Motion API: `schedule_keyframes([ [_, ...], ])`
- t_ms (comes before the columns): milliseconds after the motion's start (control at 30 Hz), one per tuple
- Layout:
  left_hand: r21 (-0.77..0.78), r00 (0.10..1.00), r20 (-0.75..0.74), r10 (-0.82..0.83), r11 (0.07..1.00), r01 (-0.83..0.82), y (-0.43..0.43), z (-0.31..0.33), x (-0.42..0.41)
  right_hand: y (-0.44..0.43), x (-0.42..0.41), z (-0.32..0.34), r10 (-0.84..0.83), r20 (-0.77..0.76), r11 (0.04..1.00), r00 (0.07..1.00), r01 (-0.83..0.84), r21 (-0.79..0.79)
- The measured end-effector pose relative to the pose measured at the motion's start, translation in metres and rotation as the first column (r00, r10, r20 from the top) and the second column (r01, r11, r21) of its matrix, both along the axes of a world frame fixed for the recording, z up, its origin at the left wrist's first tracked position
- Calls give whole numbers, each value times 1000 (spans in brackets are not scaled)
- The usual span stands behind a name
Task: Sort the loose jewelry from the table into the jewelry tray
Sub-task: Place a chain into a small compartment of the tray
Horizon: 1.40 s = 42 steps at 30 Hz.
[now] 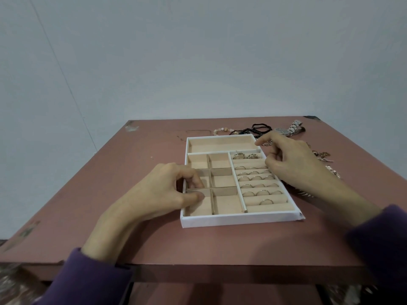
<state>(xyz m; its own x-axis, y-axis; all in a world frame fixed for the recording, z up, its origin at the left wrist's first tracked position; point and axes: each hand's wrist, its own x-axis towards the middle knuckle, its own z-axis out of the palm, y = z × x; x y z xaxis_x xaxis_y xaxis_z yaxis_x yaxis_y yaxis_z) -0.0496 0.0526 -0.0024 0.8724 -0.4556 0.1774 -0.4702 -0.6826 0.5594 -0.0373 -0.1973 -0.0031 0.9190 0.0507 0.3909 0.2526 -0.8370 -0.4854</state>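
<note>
Jewelry tray point(237, 220) sat mid-table point(110, 216), rings point(256, 178) in its right-hand slots; left hand point(158, 190) gripped its left edge with curled fingers, right hand point(290, 159) curled at its far right corner, hold undeterminable; wristwatch point(286, 129) and black cord bracelets point(259, 127) lay beyond.

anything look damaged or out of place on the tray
On the jewelry tray, the near right corner looks split, with a white flap sticking out past the front wall. The table is also chipped at its far left corner.
</note>
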Motion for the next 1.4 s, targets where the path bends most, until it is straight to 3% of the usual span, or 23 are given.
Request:
schedule_keyframes([
  [200, 25, 999, -38, -4, 1000, 5, 0, 4, 1, -2, 1, -1, 9, -11, 1000, 1000, -8, 3],
  [333, -40, 999, -22, 44, 998, -45, -5, 14, 5, -5, 3, -1, 14, -19, 1000, 1000, -14, 24],
  [533, -95, 991, 128, 28, 995, -16, -52, 33, 9, -30, 3, 10, 5, 12, 954, 1000, -8, 299],
  [667, -66, 986, 160, -54, 996, 66, -98, 39, 8, -72, -1, 13, -84, 53, 937, 995, 61, 343],
  [833, -41, 964, 261, -59, 997, 72, -148, 32, 15, -105, -5, 2, -210, 1, 923, 978, 198, 331],
  [1200, -47, 974, 225, 7, 999, 4, -178, 12, 35, -114, 8, 2, -203, 4, 952, 979, 197, 236],
  [1400, -158, 976, 209, 62, 987, -29, -176, 14, 33, -109, 16, 4, -123, -60, 992, 991, 120, -42],
])
